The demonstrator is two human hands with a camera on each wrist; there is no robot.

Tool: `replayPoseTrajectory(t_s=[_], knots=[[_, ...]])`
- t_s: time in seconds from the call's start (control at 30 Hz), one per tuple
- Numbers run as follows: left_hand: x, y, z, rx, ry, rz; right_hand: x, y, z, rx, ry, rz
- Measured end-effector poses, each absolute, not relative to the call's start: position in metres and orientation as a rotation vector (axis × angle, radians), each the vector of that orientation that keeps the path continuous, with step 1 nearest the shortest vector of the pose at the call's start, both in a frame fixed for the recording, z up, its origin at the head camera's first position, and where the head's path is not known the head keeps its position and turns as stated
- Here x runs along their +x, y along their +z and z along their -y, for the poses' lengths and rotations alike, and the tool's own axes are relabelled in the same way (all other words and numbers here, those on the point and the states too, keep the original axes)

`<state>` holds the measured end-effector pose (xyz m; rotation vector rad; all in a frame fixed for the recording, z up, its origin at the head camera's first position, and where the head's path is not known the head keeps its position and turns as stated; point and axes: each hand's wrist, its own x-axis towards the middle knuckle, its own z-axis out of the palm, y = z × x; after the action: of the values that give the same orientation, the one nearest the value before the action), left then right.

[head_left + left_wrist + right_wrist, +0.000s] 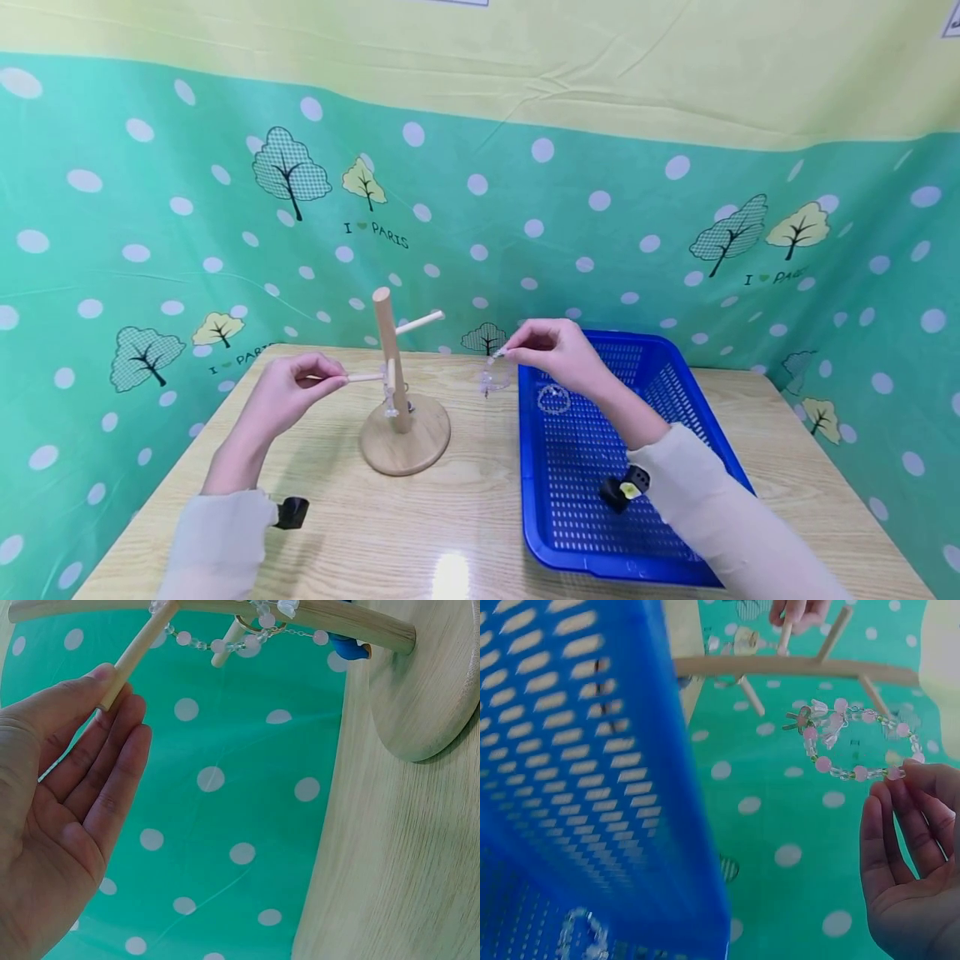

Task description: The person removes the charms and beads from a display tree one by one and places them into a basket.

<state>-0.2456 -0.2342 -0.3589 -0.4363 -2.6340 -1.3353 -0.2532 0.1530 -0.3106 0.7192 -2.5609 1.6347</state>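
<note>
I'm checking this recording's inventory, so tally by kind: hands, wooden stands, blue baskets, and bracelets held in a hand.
Hands: 2 (left hand, right hand)
Wooden stand: 1
Blue basket: 1
Held bracelet: 1 (right hand)
Total: 5

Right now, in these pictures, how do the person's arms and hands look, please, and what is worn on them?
The left hand and right hand are bare, without visible gloves or rings. The left sleeve and right sleeve are long and pale. A black, blocky left device and right device show by the wrists; the latter bears a yellowish marking.
</note>
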Motion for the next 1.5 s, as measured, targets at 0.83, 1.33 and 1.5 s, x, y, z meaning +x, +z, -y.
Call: replayPoseTrajectory(t_s=[0.83, 1.33, 1.5], knots=[[-0.245, -0.359, 0.235, -0.439, -1.339, 2.624, -0.277, -0.352, -0.237, 0.372, 1.488, 2.647], [-0.245, -0.359, 0.234, -0.423, -1.347, 2.638, -0.286, -0.379, -0.264, 0.272, 1.394, 2.776], [-0.245, -0.359, 0.233, -0.42, -1.342, 2.64, -0.289, -0.389, -0.273, 0.293, 1.423, 2.821]])
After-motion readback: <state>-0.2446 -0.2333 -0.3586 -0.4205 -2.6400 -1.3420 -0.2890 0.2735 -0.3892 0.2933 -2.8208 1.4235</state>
